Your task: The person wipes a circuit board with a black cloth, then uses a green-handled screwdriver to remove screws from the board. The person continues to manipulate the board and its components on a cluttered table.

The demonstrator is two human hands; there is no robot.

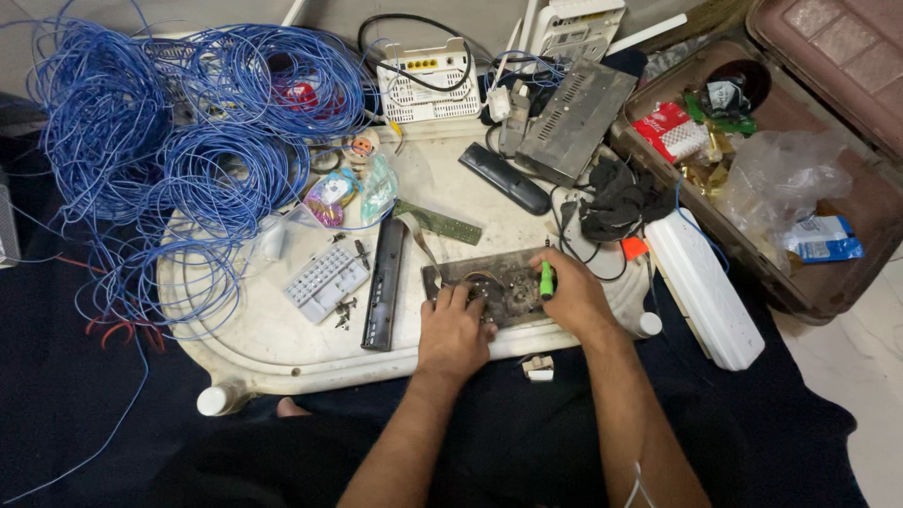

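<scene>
Item 1: your left hand (453, 331) lies palm down on the near left part of the board (499, 287), fingers spread flat over it, pressing rather than gripping; it closes on nothing.

Item 2: your right hand (576, 299) is curled tight around a green screwdriver (546, 279), which stands nearly upright with its tip on the board's right part.

Item 3: the board, dark and rectangular, lies at the near edge of the white tray (273, 348), between your 2 hands.

Item 4: a black strip (384, 284) lies lengthwise just left of the board, near your left hand but apart from it.

Item 5: a grey keypad (325, 280) sits left of the strip, with small screws (344, 312) loose beside it.

Item 6: a green circuit strip (438, 222) lies beyond the board.

Item 7: a black remote (504, 178) lies farther back, next to a metal case (576, 118).

Item 8: blue wire coils (179, 141) cover the tray's left side and spill onto the dark cloth (85, 414).

Item 9: a white router (428, 87) stands at the far edge.

Item 10: a long white box (704, 287) lies right of your right hand, beside an open brown suitcase (828, 292) holding bags and packets.
</scene>
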